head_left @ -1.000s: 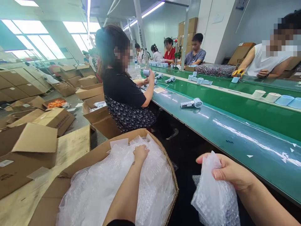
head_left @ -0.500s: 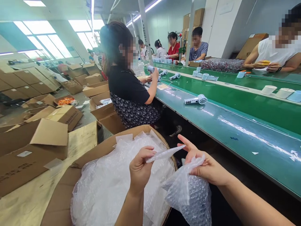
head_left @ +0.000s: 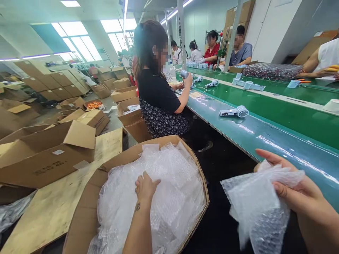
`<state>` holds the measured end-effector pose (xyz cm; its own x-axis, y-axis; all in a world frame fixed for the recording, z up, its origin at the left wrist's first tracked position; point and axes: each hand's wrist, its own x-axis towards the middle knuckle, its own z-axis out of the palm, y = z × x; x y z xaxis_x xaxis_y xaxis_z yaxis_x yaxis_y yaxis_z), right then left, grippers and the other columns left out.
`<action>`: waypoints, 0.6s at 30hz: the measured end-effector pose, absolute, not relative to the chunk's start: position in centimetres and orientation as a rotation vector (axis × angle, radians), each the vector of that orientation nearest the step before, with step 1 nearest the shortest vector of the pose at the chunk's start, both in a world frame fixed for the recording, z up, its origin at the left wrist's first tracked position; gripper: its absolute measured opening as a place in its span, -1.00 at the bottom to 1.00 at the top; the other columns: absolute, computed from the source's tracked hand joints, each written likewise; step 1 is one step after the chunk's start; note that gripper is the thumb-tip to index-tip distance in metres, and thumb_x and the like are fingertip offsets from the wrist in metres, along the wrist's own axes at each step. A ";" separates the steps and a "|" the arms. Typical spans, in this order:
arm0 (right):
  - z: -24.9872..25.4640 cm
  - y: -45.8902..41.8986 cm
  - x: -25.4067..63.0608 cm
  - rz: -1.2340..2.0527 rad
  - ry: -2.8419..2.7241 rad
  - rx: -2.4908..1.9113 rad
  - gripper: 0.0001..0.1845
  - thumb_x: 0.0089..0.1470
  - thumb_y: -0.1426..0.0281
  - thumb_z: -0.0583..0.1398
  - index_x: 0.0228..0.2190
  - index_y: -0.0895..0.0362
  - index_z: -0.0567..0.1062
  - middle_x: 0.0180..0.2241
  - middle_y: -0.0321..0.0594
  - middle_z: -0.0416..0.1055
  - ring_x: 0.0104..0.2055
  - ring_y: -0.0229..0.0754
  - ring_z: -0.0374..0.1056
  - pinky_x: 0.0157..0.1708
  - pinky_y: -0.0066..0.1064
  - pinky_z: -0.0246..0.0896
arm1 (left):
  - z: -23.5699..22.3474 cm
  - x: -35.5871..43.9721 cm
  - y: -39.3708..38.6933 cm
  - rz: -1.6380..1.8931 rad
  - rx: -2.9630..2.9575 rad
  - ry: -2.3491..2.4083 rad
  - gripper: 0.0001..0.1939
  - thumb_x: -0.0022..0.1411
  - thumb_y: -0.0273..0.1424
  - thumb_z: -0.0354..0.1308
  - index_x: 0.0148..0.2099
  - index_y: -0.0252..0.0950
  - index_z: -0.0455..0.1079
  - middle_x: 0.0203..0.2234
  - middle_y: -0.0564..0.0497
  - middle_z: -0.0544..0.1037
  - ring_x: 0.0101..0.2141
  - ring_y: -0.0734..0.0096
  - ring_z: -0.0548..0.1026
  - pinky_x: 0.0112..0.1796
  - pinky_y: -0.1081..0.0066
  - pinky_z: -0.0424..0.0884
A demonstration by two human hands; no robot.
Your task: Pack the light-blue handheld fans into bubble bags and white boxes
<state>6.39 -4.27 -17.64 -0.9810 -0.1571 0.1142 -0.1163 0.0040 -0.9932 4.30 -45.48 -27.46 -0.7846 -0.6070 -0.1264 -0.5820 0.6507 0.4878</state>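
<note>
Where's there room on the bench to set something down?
The bench is bare between the grey device and your right hand. It's crowded beyond the device, by the co-worker's hands; the carton is heaped with bubble wrap.

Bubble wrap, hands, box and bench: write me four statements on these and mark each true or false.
1. The right hand holds bubble wrap. True.
2. A white device lies on the bench. True.
3. The left hand is over the bench. False: it is at the wrap pile in the box.
4. That box is closed. False: it is open, with wrap showing inside.
</note>
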 end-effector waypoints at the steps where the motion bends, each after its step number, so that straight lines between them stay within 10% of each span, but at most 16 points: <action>1: -18.1 -4.3 6.2 -2.231 2.078 -0.267 -0.24 -0.12 0.26 0.32 0.13 -0.06 0.24 -0.31 -0.14 0.39 -0.42 -0.14 0.35 -0.54 -0.40 0.29 | -28.4 4.3 -46.5 -0.751 1.070 -2.846 -0.57 -0.13 -0.34 0.26 -0.15 -0.35 0.35 -0.19 -0.28 0.49 -0.04 -0.13 0.38 -0.13 0.11 0.29; 8: -21.2 -8.4 5.5 -2.274 1.352 -0.126 -0.72 -0.14 0.34 0.35 -0.31 0.05 0.46 -0.35 -0.22 0.46 -0.45 -0.22 0.39 -0.46 -0.40 0.27 | -27.1 5.4 -45.6 -1.298 0.757 -2.590 -0.76 0.06 -0.19 0.08 -0.45 -0.21 0.14 -0.32 -0.02 0.48 -0.17 0.24 0.45 -0.24 0.37 0.32; 13: -22.0 -12.1 4.8 -2.241 1.205 -0.192 -0.69 -0.21 0.37 0.39 -0.35 0.09 0.48 0.23 -0.12 0.09 0.05 0.01 0.30 -0.06 -0.16 0.21 | -21.8 5.8 -41.2 -2.161 0.258 -1.861 -0.60 -0.11 -0.33 0.30 -0.50 -0.25 0.06 -0.44 0.09 0.44 -0.32 0.40 0.43 -0.29 0.43 0.31; 18: -21.8 -14.1 2.8 -2.336 1.066 -0.254 -0.65 -0.25 0.40 0.41 -0.34 0.10 0.47 0.28 -0.18 -0.04 0.10 0.01 0.26 0.04 -0.14 0.12 | -20.4 7.1 -35.9 -2.676 0.139 -1.589 -0.53 -0.17 -0.40 0.38 -0.50 -0.26 0.04 -0.61 0.19 0.31 -0.54 0.57 0.32 -0.41 0.49 0.27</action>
<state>2.77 -14.10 -21.79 -0.8284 -0.5574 -0.0557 0.4074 -0.5312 -0.7428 7.06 -35.89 -20.39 -0.9957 -0.0681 -0.0630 -0.0227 -0.4791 0.8775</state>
